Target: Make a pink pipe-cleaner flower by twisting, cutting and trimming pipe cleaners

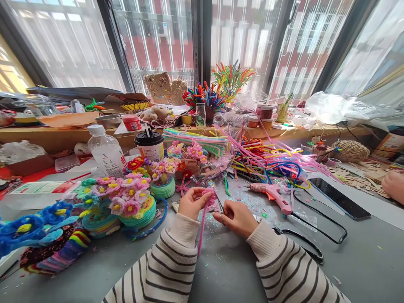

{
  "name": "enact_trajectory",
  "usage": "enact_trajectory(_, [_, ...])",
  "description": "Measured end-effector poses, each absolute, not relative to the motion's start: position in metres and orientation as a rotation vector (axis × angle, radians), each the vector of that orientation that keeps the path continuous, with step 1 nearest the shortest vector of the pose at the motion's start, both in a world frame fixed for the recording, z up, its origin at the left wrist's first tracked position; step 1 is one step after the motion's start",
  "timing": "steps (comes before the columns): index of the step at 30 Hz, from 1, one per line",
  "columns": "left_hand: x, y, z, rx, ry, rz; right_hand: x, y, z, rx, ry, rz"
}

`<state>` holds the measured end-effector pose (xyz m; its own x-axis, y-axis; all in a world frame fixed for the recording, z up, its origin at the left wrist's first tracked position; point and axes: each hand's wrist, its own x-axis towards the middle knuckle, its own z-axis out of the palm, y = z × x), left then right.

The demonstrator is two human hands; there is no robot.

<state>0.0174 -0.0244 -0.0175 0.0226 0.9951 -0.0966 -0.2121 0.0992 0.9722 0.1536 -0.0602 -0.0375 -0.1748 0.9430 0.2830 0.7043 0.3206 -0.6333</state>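
Pinched in the fingers of my left hand [193, 202] is a pink fuzzy pipe cleaner [203, 223]; its top end is curled into a small bunch and its tail hangs down past my cuff. Close on the right, my right hand [236, 219] is closed around a thin dark metal tool [220, 202], whose tip reaches toward the pink curl. Most of that tool is hidden by my fingers, so its kind is unclear. Beneath both hands, glitter and scraps dot the grey table [227, 269].
Pipe-cleaner flower pots [135, 210] crowd the left. A pink glue gun [271, 195] with a black cord lies right, beside a phone [339, 198]. Loose pipe cleaners [202, 141] heap behind, near a lidded cup [150, 145] and bottle [107, 153]. Another person's hand [393, 185] shows far right.
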Motion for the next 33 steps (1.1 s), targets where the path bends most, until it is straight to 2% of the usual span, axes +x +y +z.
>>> enact_trajectory(19, [0.0106, -0.0179, -0.0163, 0.995, 1.071, 1.233, 0.1545, -0.0556, -0.0449, -1.432, -1.960, 0.400])
enact_trajectory(33, [0.0125, -0.0172, -0.0185, 1.102, 1.096, 1.177, 0.1594, -0.0508, -0.0399, -1.305, -1.629, 0.800])
